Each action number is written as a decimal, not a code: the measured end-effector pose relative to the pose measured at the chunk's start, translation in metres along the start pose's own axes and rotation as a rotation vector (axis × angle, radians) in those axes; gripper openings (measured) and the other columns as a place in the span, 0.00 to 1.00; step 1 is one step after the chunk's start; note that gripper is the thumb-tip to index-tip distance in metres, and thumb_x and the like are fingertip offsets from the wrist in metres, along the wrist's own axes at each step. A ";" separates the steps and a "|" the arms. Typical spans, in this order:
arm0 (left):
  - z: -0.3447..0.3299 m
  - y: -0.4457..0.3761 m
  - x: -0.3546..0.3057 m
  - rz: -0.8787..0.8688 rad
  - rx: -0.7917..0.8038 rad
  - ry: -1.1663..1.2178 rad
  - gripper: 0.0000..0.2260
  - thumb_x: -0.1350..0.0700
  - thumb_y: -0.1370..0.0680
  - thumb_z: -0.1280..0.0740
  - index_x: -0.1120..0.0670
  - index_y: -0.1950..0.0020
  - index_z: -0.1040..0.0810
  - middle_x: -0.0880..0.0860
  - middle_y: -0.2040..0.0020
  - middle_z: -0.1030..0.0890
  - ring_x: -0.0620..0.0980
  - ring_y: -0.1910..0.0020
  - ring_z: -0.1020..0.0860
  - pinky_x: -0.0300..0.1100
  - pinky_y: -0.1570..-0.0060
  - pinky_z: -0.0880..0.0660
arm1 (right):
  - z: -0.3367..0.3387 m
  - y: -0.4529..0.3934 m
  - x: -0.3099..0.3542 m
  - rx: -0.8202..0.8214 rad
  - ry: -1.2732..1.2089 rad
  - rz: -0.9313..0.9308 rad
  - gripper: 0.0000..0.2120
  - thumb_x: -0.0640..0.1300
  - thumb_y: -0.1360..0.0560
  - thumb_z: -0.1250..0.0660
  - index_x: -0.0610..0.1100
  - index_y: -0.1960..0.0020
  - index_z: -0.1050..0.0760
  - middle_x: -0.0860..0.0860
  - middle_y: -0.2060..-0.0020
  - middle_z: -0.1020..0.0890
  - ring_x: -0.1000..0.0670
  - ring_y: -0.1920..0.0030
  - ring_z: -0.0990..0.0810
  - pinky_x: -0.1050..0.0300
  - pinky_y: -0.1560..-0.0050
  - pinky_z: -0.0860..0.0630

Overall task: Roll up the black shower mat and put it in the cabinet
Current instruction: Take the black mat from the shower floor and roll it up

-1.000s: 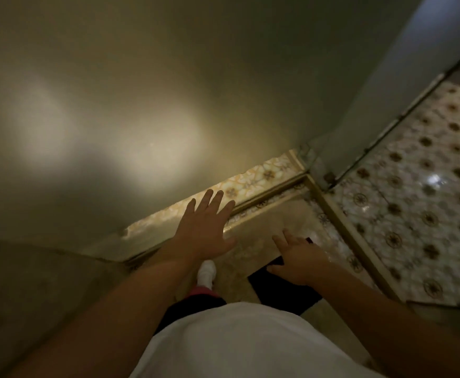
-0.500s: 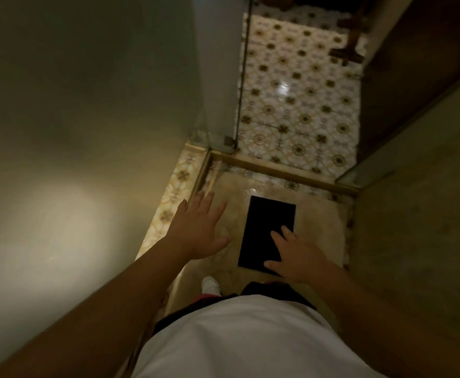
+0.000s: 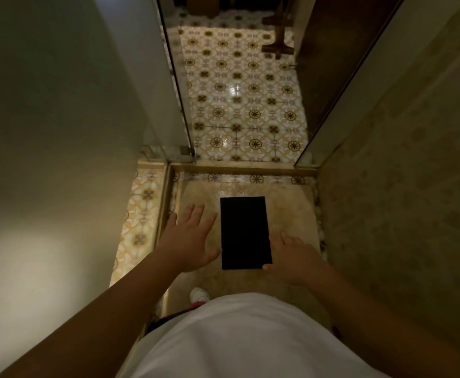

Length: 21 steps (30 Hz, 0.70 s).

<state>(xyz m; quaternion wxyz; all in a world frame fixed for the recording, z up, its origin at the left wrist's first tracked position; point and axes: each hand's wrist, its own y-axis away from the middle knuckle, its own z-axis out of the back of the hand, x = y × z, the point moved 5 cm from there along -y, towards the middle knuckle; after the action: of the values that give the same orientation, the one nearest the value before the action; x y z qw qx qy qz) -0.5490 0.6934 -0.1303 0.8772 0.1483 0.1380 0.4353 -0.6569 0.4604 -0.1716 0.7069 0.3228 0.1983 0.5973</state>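
Observation:
The black shower mat [image 3: 244, 232] lies flat and unrolled on the beige shower floor [image 3: 291, 208], a dark rectangle with its long side running away from me. My left hand [image 3: 190, 238] hovers to the left of the mat with fingers spread and holds nothing. To the mat's right is my right hand [image 3: 291, 257], open, with its thumb over the near right corner. No cabinet is in view.
A raised gold-edged curb [image 3: 239, 168] separates the shower floor from the patterned tile floor [image 3: 245, 99] beyond. A glass panel [image 3: 174, 77] stands at the left of the opening and a wall [image 3: 400, 186] closes the right side. My white-socked foot [image 3: 199, 294] stands behind the mat.
The view has swung from the left wall toward the shower opening. The whole mat has come into sight, and both hands now flank it instead of the right hand covering it.

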 end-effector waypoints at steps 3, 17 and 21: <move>-0.002 -0.002 -0.012 0.029 0.010 0.016 0.41 0.27 0.29 0.52 0.45 0.21 0.56 0.55 0.19 0.55 0.56 0.22 0.58 0.61 0.27 0.50 | -0.001 -0.002 -0.015 0.015 0.024 0.008 0.45 0.71 0.27 0.45 0.51 0.20 0.59 0.46 0.20 0.54 0.42 0.23 0.48 0.40 0.28 0.41; -0.018 -0.026 -0.061 0.095 0.113 0.080 0.41 0.29 0.28 0.47 0.46 0.20 0.56 0.55 0.20 0.57 0.56 0.22 0.59 0.59 0.26 0.52 | -0.003 -0.030 -0.069 0.070 0.059 0.093 0.45 0.73 0.28 0.46 0.52 0.20 0.58 0.45 0.20 0.53 0.41 0.23 0.45 0.41 0.28 0.40; -0.025 -0.041 -0.063 0.098 0.136 0.102 0.41 0.29 0.28 0.47 0.46 0.21 0.55 0.54 0.20 0.57 0.56 0.22 0.59 0.60 0.27 0.53 | -0.001 -0.040 -0.078 0.107 0.093 0.117 0.45 0.71 0.26 0.44 0.51 0.20 0.58 0.44 0.20 0.53 0.40 0.24 0.44 0.40 0.29 0.39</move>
<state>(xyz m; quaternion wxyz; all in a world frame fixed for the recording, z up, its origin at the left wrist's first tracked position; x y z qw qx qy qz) -0.5650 0.6224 -0.1618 0.8347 0.1915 0.2042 0.4743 -0.6452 0.3814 -0.2088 0.6425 0.3431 0.2432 0.6405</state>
